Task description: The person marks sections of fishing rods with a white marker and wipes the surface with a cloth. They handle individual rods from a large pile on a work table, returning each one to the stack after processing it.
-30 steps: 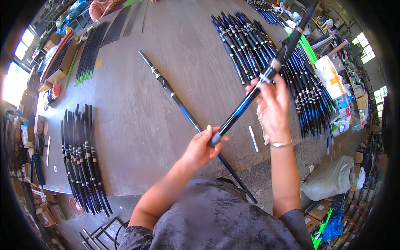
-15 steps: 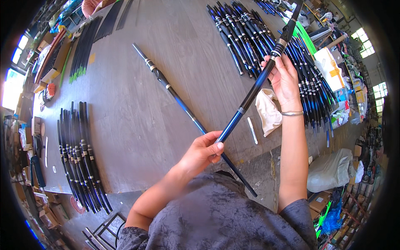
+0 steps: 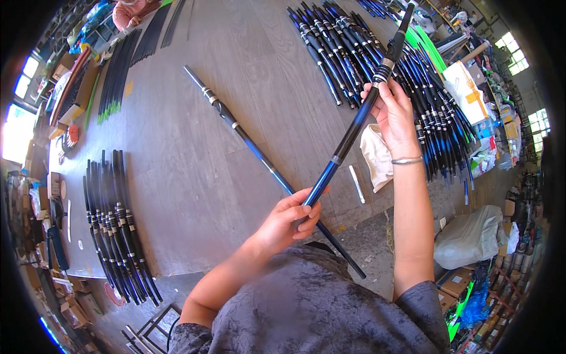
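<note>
A blue and black fishing rod (image 3: 349, 139) slants up to the right in front of me, held by both hands. My left hand (image 3: 287, 219) is closed round its lower blue end. Higher up, my right hand (image 3: 394, 112) grips it just below the silver-ringed reel seat, thumb and fingers round the shaft. A second fishing rod (image 3: 254, 148) lies on the table (image 3: 194, 177), its black lower end jutting past the near edge below my left hand. Beside my right wrist are a cream cloth (image 3: 377, 157) and a white pen-like stick (image 3: 356, 184).
Several more rods (image 3: 336, 53) lie in rows at the far right, and another bundle (image 3: 112, 224) at the near left. Thin black rods with green tips (image 3: 115, 76) lie far left. A person (image 3: 132, 13) is at the far edge. A plastic-wrapped bundle (image 3: 469, 237) sits at right.
The held rod has shifted slightly left and its upper part stands a little steeper. Both hands still hold it. At the far edge, more of the other person shows.
</note>
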